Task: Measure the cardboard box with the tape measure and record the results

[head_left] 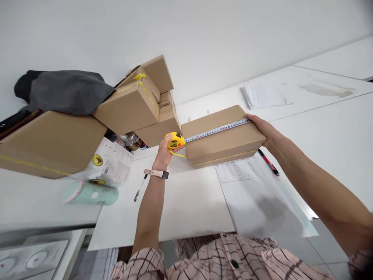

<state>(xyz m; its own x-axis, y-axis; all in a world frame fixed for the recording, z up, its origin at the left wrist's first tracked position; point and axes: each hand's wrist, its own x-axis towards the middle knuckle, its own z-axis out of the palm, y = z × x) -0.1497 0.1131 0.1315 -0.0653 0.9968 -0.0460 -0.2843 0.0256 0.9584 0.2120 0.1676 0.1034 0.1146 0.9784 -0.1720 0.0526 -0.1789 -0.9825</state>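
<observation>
A closed cardboard box lies on the white table in front of me. My left hand is wrapped round a yellow tape measure at the box's left edge. From it the metal blade runs out across the box's top to the right edge. There my right hand holds the blade's end with the thumb on top, its other fingers mostly hidden behind the box's right side. A yellow strap hangs below the tape measure.
Stacked cardboard boxes and a dark cloth stand at the left, with a mint tumbler nearby. A pen, a red-black marker, a printed sheet and stacked papers lie on the table.
</observation>
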